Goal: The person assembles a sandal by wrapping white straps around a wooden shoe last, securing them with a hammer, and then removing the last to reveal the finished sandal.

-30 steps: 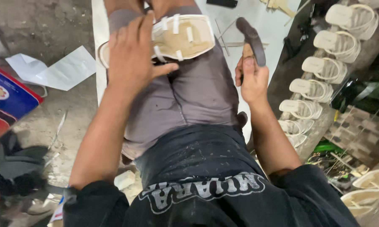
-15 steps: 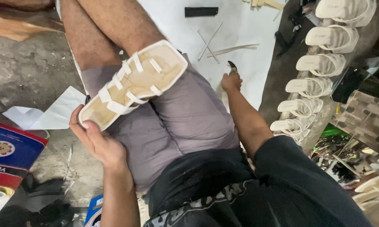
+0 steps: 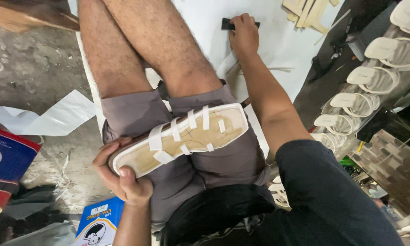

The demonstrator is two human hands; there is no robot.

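While the left hand (image 3: 123, 175) grips the heel end of an upturned sandal sole (image 3: 180, 139) lying across the lap, the right hand (image 3: 243, 34) closes on a small black block (image 3: 227, 23) on the white sheet (image 3: 282, 41). Bare sheet lies beside it. A blue-and-white box (image 3: 98, 225) sits by the left knee, a red-and-blue package (image 3: 5, 159) further left.

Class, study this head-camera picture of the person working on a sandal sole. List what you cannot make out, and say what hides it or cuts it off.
1. Head view: the dark flat object under the right hand; fingers cover most of it, so its kind is unclear.
2. The sandal sole: its underside faces down onto the lap; the left hand wraps its heel end.
3. The blue box: cut off by the bottom edge.
4. The row of white sandals: runs out at the right edge.
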